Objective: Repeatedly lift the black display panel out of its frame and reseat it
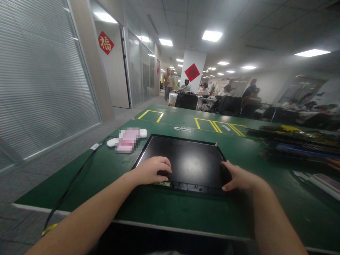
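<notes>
A flat black panel (191, 159) lies on the green worktable (148, 205) right in front of me. My left hand (152, 170) rests on its near left corner, fingers curled down onto the surface beside a small green circuit strip (162, 183) at the edge. Gripping the panel's near right edge is my right hand (239, 177), thumb on top and fingers wrapped round the side.
A white handheld device (111, 142) with a black cable (77, 177) and a pink blurred item (127, 140) lie at the left. Stacked dark panels (297, 143) sit on the right. Yellow tape marks (220, 125) cross the far table. Other people sit at desks beyond.
</notes>
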Demonstrator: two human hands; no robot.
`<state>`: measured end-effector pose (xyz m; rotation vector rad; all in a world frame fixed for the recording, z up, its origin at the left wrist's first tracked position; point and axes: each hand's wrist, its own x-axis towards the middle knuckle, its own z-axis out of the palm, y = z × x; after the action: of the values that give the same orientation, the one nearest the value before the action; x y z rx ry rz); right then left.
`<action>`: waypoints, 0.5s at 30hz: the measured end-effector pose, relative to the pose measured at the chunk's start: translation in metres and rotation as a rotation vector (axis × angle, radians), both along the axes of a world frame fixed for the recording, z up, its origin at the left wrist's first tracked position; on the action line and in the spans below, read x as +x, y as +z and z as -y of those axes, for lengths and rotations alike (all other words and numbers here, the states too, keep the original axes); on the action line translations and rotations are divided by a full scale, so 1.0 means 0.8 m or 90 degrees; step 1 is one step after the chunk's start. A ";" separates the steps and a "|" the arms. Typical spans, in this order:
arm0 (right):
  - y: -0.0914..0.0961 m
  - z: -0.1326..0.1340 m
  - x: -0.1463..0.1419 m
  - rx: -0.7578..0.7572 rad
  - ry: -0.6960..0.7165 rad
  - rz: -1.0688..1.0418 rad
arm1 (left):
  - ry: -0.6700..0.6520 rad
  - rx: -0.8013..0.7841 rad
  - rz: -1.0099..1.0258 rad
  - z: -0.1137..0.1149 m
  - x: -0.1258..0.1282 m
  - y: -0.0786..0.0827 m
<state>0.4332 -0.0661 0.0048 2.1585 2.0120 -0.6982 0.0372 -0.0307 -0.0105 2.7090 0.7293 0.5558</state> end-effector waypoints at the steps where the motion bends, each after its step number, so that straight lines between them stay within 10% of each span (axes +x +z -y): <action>1: -0.001 0.000 0.000 0.002 0.000 0.001 | 0.000 0.003 0.001 0.000 0.000 0.000; 15: -0.006 -0.005 0.005 0.013 -0.007 0.007 | 0.005 -0.020 0.022 -0.003 -0.001 -0.006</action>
<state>0.4372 -0.0619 0.0004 2.1816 2.0115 -0.6699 0.0363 -0.0287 -0.0154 2.6616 0.7329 0.5869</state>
